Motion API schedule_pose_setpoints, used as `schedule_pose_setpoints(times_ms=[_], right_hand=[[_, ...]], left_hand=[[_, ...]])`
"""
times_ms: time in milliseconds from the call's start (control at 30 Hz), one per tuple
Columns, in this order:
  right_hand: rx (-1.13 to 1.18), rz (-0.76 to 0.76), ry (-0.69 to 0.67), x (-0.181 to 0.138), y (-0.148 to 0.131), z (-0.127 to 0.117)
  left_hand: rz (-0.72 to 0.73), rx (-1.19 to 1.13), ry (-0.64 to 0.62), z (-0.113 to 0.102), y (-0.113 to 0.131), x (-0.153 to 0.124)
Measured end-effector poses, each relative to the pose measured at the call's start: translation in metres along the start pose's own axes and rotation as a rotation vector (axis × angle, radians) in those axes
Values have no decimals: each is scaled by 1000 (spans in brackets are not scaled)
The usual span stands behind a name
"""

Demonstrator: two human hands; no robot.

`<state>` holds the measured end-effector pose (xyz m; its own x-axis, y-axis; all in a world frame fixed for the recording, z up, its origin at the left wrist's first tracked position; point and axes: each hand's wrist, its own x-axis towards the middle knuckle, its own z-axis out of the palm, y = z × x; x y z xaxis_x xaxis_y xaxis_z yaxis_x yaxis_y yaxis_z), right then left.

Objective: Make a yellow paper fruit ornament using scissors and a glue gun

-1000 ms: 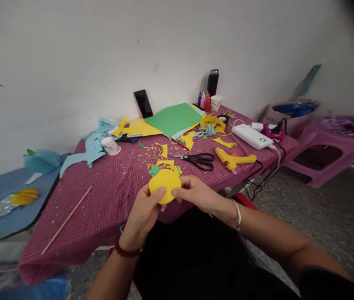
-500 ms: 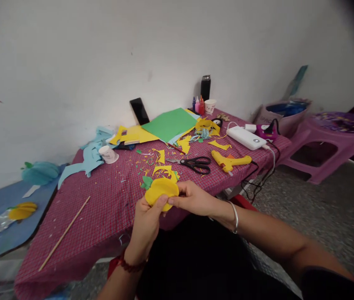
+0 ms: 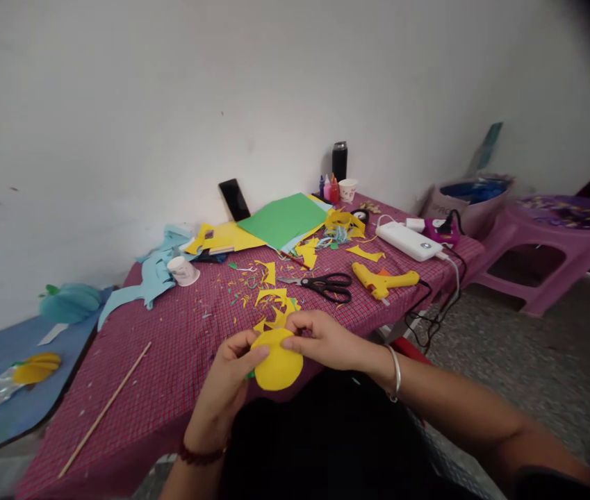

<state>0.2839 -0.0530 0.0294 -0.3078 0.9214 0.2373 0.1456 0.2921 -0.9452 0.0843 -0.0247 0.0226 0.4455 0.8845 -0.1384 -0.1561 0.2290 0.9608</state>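
Observation:
Between my two hands is a round yellow felt pumpkin (image 3: 279, 364), held over the table's front edge with its flat round face toward me. My left hand (image 3: 232, 368) pinches its left edge between thumb and fingers; a bit of green peeks out beside that thumb. On the upper right edge, my right hand (image 3: 323, 338) is closed with the thumb pressed on the yellow face. Yellow scraps (image 3: 276, 298) lie just beyond the hands. Black-handled scissors (image 3: 326, 285) rest behind them, blades pointing left.
A yellow glue gun (image 3: 386, 280) and white power bank (image 3: 409, 240) lie to the right, with cables. Green sheets (image 3: 284, 219), a paper cup (image 3: 183, 271) and a phone (image 3: 234, 200) are farther back. A wooden stick (image 3: 104, 411) and finished yellow pumpkin (image 3: 37, 368) are left.
The yellow pumpkin has been turned and lowered toward me, so a flat round face shows and its green leaf is mostly hidden. Both hands have shifted their grip along its edge.

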Motion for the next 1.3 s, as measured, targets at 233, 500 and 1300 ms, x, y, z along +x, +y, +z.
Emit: schedule_pose_setpoints(times_ms=[233, 500, 1300], right_hand=[[-396, -21, 47, -1, 0, 2], [-338, -42, -35, -4, -2, 1], [-1152, 158, 4, 1, 59, -115]], left_hand=[[3, 310, -171, 1, 0, 5], [97, 347, -130, 2, -11, 8], [25, -315, 320, 5, 7, -18]])
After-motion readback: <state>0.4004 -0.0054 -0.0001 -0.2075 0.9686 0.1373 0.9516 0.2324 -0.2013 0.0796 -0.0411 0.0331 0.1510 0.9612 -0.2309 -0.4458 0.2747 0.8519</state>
